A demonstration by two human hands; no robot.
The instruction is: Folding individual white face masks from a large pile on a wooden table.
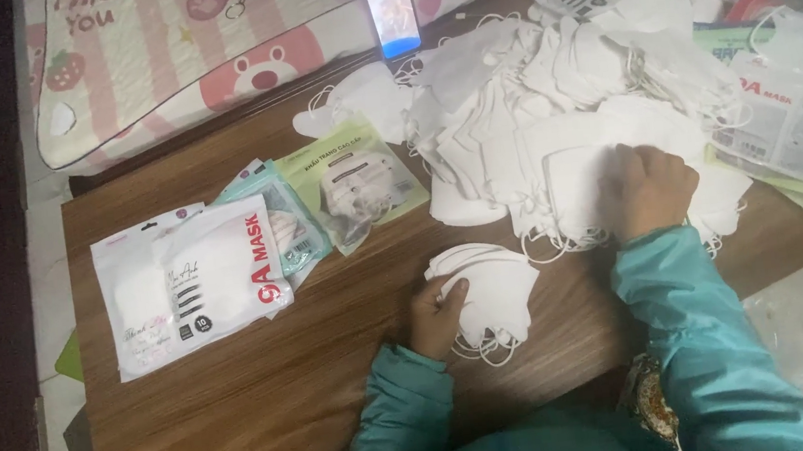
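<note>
On wooden table (241, 401), left hand (436, 316) grips stacked masks (488, 291); right hand (651, 189) closes on mask pile (557, 100).

The left hand (436, 313) gripped a small stack of white masks (488, 291) — the right hand (651, 187) reached into the big mask pile (546, 91) on the wooden table (242, 411).

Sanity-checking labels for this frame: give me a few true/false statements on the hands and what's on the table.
1. The left hand holds a small stack of white masks. True.
2. The right hand rests on bare table. False: it is in the big pile of loose masks.
3. A lit phone stands at the far edge of the wooden table. True.
4. The sealed mask packets lie to the right of the pile. False: the ones pointed at lie to its left.
5. Both sleeves are red. False: they are teal.
</note>
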